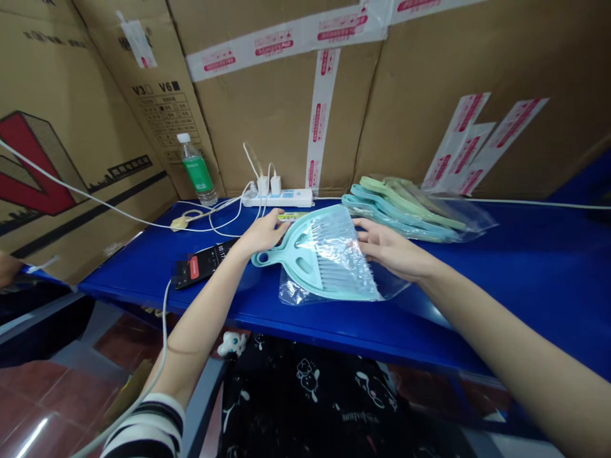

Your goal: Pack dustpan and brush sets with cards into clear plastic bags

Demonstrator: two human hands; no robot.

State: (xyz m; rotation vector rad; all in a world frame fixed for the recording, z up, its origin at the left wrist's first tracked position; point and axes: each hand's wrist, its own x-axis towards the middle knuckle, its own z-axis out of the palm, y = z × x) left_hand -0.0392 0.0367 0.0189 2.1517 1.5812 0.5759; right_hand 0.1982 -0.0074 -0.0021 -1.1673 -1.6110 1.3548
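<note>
A light blue dustpan point(298, 275) with a matching hand brush point(337, 248) nested in it lies inside a clear plastic bag point(293, 294), above the front part of the blue table. Its round-holed handle points left. My left hand point(262, 235) is closed at the pan's upper left edge, beside the handle, its fingertips partly hidden. At the bristle side, my right hand point(389, 249) pinches the right edge of the bagged set between thumb and fingers. A narrow yellow-green strip point(292, 216) shows just past my left fingertips.
More bagged blue and green dustpan sets point(405, 207) lie at the back right of the blue table point(515, 280). A phone point(205, 264), white cables, a power strip point(291, 198) and a water bottle point(198, 172) stand left. Cardboard walls point(277, 108) close the back.
</note>
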